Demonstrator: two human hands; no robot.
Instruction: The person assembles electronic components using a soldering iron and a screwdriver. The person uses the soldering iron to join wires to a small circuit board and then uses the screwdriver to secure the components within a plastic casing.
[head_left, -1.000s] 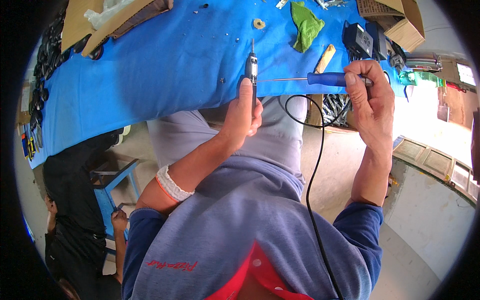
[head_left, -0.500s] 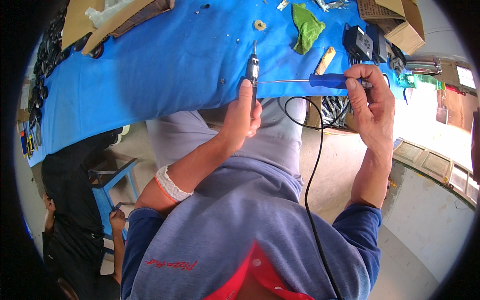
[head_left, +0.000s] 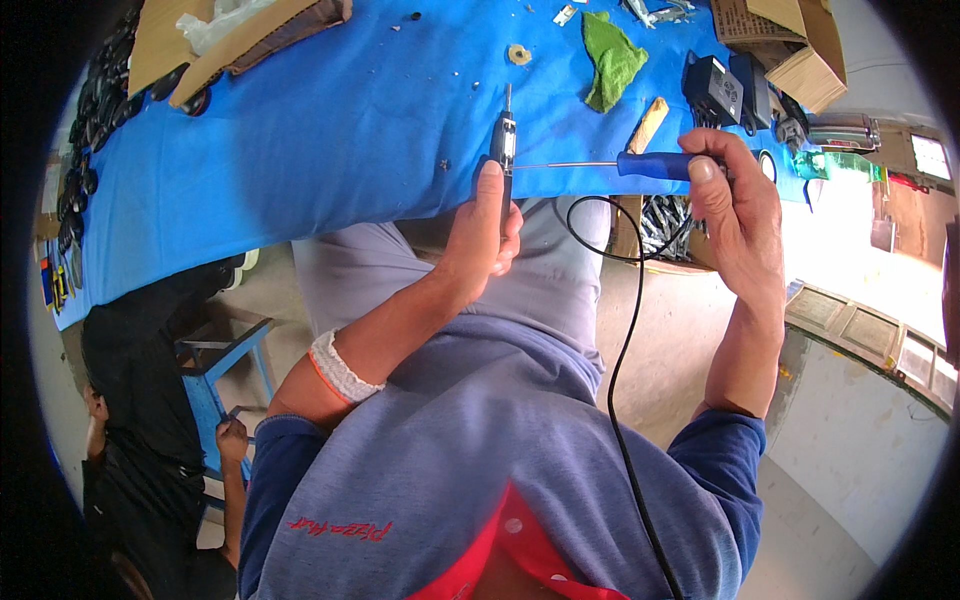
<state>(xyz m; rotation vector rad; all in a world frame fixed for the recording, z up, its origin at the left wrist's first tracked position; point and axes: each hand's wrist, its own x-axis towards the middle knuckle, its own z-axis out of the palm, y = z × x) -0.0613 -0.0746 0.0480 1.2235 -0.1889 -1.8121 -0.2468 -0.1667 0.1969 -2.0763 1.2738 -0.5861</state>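
Note:
In my left hand (head_left: pixel 480 225) is a slim black device (head_left: pixel 502 140), held upright with the thumb along its side. A thin metal rod sticks out of its far end, and a bright metal part shows in its body; its exact kind I cannot make out. My right hand (head_left: pixel 737 205) is closed around the end of a blue-handled screwdriver (head_left: pixel 655 166). The screwdriver lies level, its thin shaft pointing left, and the tip reaches the device's right side just beyond my left thumb. Whether it sits in a screw is too small to see.
Blue cloth (head_left: pixel 330 140) covers the table. Beyond my hands lie a green rag (head_left: pixel 613 65), a yellowish stick (head_left: pixel 650 124), black adapters (head_left: pixel 715 88) and cardboard boxes (head_left: pixel 790 45). A black cable (head_left: pixel 632 350) hangs before me. Another person (head_left: pixel 150 430) is at the lower left.
My right hand and the screwdriver have shifted very slightly left, with the fingers moved a little on the handle. The left hand keeps its hold on the device.

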